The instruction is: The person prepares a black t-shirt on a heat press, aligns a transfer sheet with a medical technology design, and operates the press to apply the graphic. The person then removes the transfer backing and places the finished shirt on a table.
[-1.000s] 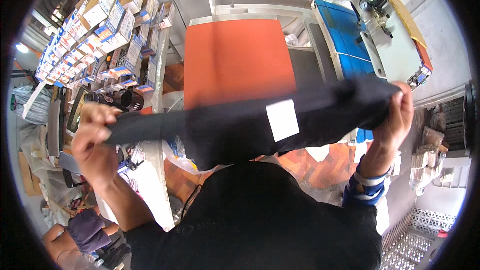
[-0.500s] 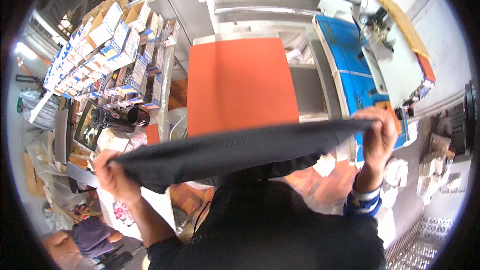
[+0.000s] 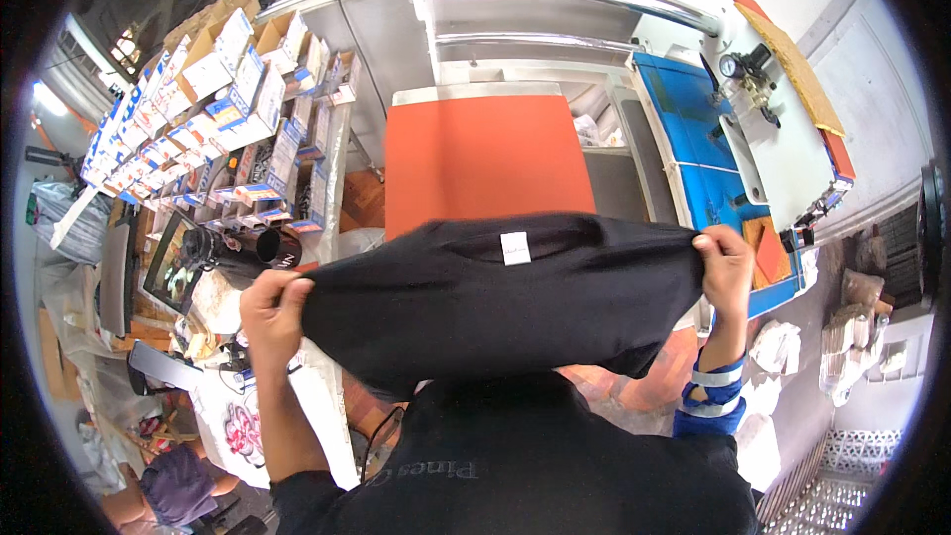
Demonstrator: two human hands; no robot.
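Black shirt (image 3: 495,307): dead centre, held taut from nine to three o'clock!
Handling: looks light, soft, floppy, hardly fragile; those outer corners seem the spots to grab.
Left hand (image 3: 272,312): nine o'clock, fingers pinched on one corner.
Right hand (image 3: 726,267): three o'clock, fingers clamped on the other.
Neck label (image 3: 515,249): white, at the shirt's twelve, print too small to read.
Orange pad (image 3: 485,159): twelve o'clock.
Boxes (image 3: 233,99): ten o'clock, bold coloured lettering on white.

Shirt (image 3: 495,312): plain black, white label (image 3: 515,249) inside neckline. Stretched wide sideways in mid-air, neckline at far side, lightly creased. Hides near edge of orange pad (image 3: 480,154).
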